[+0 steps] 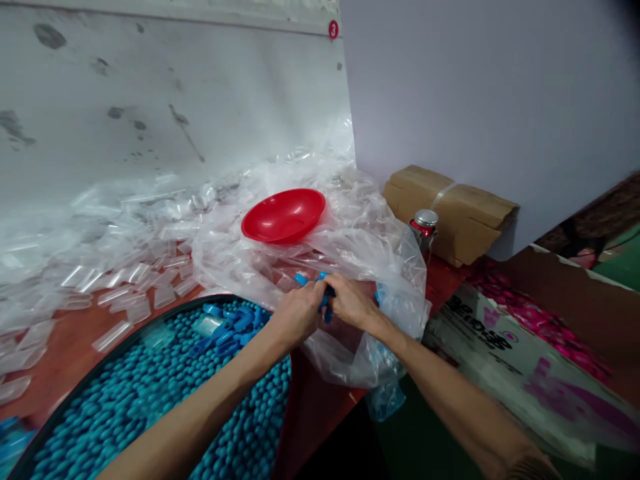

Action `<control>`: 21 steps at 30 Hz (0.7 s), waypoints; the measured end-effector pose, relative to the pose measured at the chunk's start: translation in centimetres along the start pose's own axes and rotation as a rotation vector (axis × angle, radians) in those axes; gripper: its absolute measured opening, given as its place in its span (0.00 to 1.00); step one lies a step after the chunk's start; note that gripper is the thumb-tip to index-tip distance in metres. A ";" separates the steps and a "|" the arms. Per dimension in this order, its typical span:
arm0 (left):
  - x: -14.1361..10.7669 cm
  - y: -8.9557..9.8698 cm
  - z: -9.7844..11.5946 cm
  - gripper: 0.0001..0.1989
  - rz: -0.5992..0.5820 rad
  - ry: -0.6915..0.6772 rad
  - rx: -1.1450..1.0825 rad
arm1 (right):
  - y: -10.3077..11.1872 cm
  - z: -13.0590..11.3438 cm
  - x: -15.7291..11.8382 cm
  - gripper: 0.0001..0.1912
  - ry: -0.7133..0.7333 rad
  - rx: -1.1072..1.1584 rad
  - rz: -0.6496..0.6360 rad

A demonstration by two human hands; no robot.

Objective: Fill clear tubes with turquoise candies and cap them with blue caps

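Observation:
My left hand (302, 305) and my right hand (350, 301) meet over the opening of a clear plastic bag (350, 360). Both are closed on small blue plastic pieces (327, 312), whose exact kind I cannot make out. Blue ends stick out above and below my fingers. In front of my left forearm sits a wide dark-rimmed tub (150, 321) full of small teal balls (125, 373). On the balls lies a heap of blue plastic pieces (235, 330), with a clear sleeve (207, 325) beside them. A red bowl (285, 217) rests tilted on the plastic behind my hands.
Many clear plastic sleeves (135, 293) lie scattered over the red table (75, 333) at left. A folded cardboard box (445, 207) and a metal-lidded jar (425, 221) stand at right. Below the table edge, an open carton (505, 353) holds pink items (545, 327).

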State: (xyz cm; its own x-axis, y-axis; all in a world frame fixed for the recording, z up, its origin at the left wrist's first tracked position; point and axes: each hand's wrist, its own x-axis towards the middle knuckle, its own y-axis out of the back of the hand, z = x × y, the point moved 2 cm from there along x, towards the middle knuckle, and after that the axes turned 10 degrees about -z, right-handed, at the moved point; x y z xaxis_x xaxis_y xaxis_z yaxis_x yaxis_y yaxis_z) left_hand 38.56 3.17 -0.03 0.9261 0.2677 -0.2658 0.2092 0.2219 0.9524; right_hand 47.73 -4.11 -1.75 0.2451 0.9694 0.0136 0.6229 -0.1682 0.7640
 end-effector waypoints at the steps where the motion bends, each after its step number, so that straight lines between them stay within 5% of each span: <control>1: -0.7 0.1 -0.4 0.15 0.005 0.011 0.005 | -0.4 -0.6 0.2 0.06 0.007 0.004 0.002; 9: -6.5 -0.9 -5.4 0.17 0.070 0.221 -0.001 | -3.6 -5.7 1.5 0.10 0.248 0.119 -0.070; 12: -7.5 -1.7 -7.3 0.15 0.042 0.292 -0.020 | -2.5 -5.6 0.7 0.11 0.244 0.025 -0.055; 15: -7.9 -2.0 -7.7 0.19 0.015 0.379 0.028 | 0.2 -3.4 -2.6 0.11 0.058 -0.147 0.029; 17: -8.1 -1.6 -7.0 0.21 0.071 0.411 0.121 | 2.3 -1.5 -6.1 0.10 -0.015 -0.247 0.154; 19: -7.9 -1.0 -5.7 0.19 0.166 0.387 0.189 | 4.2 0.6 -10.0 0.11 -0.171 -0.325 0.456; 21: -7.2 -0.7 -4.0 0.15 0.216 0.312 0.177 | 5.0 2.9 -13.6 0.24 -0.440 -0.305 0.783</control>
State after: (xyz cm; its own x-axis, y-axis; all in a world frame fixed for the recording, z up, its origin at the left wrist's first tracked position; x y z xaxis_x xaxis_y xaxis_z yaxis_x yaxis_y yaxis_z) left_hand 30.53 4.83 0.57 0.8209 0.5674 -0.0642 0.0967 -0.0273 0.9949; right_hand 49.71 -18.61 0.02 0.8078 0.4360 0.3968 -0.0427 -0.6281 0.7770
